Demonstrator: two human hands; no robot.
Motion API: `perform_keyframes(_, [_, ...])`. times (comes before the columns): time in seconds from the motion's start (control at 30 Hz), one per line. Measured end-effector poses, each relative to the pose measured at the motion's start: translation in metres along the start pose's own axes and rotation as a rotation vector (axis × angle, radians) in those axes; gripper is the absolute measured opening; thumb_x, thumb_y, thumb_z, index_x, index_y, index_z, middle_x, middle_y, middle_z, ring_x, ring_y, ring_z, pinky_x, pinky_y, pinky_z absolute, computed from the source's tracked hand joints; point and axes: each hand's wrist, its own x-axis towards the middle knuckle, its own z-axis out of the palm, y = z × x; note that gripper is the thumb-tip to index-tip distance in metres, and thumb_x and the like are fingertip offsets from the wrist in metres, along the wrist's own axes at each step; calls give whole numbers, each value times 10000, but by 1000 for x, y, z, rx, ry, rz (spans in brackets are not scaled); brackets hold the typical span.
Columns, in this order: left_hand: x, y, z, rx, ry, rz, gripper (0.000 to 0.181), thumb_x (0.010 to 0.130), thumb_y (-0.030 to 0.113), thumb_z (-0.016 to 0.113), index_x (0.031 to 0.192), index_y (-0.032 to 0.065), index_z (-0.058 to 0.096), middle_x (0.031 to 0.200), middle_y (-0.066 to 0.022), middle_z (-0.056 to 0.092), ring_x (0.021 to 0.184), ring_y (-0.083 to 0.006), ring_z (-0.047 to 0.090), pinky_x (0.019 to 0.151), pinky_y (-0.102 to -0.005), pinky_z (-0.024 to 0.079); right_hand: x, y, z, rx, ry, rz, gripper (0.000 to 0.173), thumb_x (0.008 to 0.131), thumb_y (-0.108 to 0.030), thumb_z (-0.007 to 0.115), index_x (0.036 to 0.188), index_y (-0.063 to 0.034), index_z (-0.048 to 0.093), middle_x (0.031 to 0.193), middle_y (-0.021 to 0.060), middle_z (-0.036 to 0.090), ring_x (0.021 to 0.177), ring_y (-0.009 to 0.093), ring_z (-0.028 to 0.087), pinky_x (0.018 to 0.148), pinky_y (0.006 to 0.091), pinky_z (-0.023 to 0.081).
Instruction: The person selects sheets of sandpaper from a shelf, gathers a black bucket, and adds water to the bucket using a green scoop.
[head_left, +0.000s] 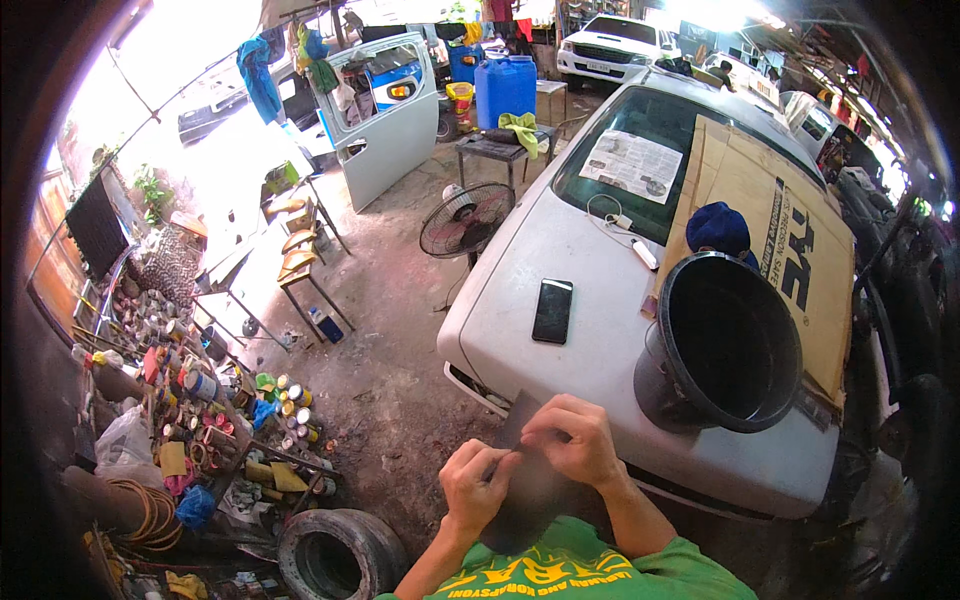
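Between my two hands is a dark grey sheet that looks like sandpaper (527, 495), held up in front of my green shirt. My left hand (477, 478) pinches its edge between thumb and fingertips. Close by on the right, my right hand (574, 439) grips the same sheet with bent fingers. One corner of the sheet rises above the hands, beside the rear edge of a white car (502, 330). A black smartphone (552, 311) lies on the car's trunk lid, just beyond my hands.
A black plastic bucket (724, 352) stands on the trunk, partly over flattened cardboard (795, 225). A dark blue cloth (718, 227) and a white power strip (643, 255) are near it. Left of the car stands a fan (466, 217). Tyres (337, 555) and paint cans (296, 405) crowd the left floor.
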Motion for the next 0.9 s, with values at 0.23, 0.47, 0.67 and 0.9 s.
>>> perform_keyframes(0.23, [-23,-9,-22,50,26,-22,121,774,103,790,776,28,695,703,-87,607,612,-229,591,571,-317,455,19,4,-26,-155,302,-81,134,717,-33,786,776,-69,671,749,60,646,691,248,630,610,343,493])
perform_keyframes(0.47, [-52,-44,-54,184,143,-120,142,808,161,752,770,47,675,755,-92,638,725,-276,616,672,-366,475,23,1,-4,-172,304,-160,153,713,-57,798,780,-78,663,777,49,646,740,242,624,632,347,493])
perform_keyframes(0.67, [-49,-86,-83,297,297,-267,115,843,101,728,811,9,667,723,-63,605,671,-151,556,632,-286,433,10,13,8,-131,284,-134,163,722,-69,791,805,-68,651,836,62,640,821,266,623,715,368,500])
perform_keyframes(0.9, [-33,-113,-79,-88,324,-432,273,929,259,687,1062,25,642,952,-15,643,855,-102,573,745,-242,450,4,0,-8,-64,-74,-177,178,648,-32,789,775,-115,697,1167,86,593,1184,324,543,936,415,475])
